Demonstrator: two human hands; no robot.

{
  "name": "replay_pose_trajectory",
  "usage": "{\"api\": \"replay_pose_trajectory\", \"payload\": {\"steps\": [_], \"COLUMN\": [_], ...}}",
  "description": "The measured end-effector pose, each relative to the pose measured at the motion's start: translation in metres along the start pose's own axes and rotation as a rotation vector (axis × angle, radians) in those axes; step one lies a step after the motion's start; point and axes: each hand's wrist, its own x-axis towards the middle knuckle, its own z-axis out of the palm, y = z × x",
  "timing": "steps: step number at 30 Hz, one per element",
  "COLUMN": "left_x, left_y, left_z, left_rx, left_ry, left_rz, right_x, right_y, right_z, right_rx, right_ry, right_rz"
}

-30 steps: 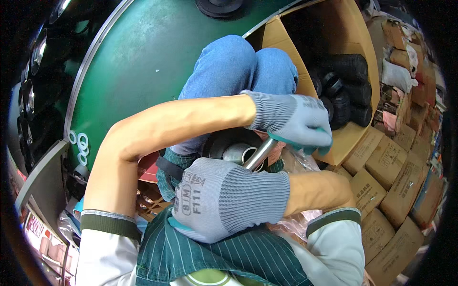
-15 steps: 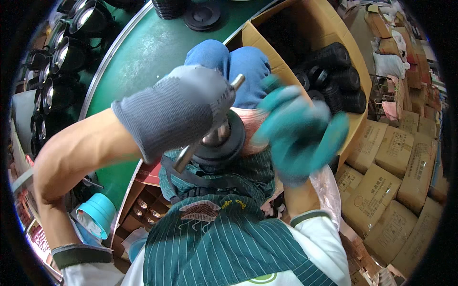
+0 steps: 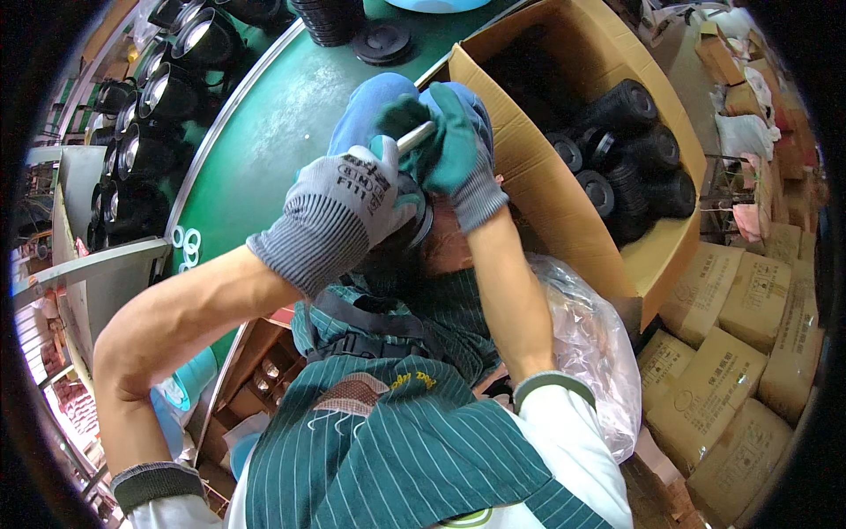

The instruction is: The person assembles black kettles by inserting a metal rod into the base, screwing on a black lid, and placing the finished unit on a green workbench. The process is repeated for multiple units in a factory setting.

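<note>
A metal T-handle tool (image 3: pixel 416 137) stands over a black round part (image 3: pixel 421 220) in my lap. Wrapped round the tool's crossbar is my left hand (image 3: pixel 348 189), in a grey knit glove. My right hand (image 3: pixel 454 145), in a green-coated glove, is at the bar's far end, with its fingers curled about it; the bar tip shows against the green palm. Most of the black part and the tool's lower shaft are hidden behind my left hand and wrist.
An open cardboard box (image 3: pixel 599 238) with several black round parts (image 3: pixel 630 167) stands at the right. A green table (image 3: pixel 256 159) lies ahead and left, with stacked black discs (image 3: pixel 330 19) and white rings (image 3: pixel 189 247). Black pots (image 3: pixel 145 150) line the left; sealed cartons (image 3: pixel 709 388) the right.
My right hand has moved left and away from my body, from apart and blurred to the bar's end. My left hand has shifted slightly left, and the crossbar has turned.
</note>
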Motion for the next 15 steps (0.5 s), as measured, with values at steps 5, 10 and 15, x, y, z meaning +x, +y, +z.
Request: {"api": "replay_pose_trajectory", "payload": {"steps": [5,10,15], "left_x": [0.002,0.026,0.048], "left_y": [-0.017,-0.074,-0.108], "left_z": [0.005,0.035,0.064], "left_rx": [-0.059,-0.051,-0.059], "left_ry": [-0.045,0.226,0.476], "left_rz": [0.114,0.612,0.930], "right_x": [0.001,-0.062,-0.083], "right_y": [0.019,0.033,0.057], "right_z": [-0.002,0.029,0.061], "right_rx": [0.459,0.000,-0.300], "right_ry": [-0.271,-0.275,-0.140], "right_rz": [-0.062,-0.620,-0.895]}}
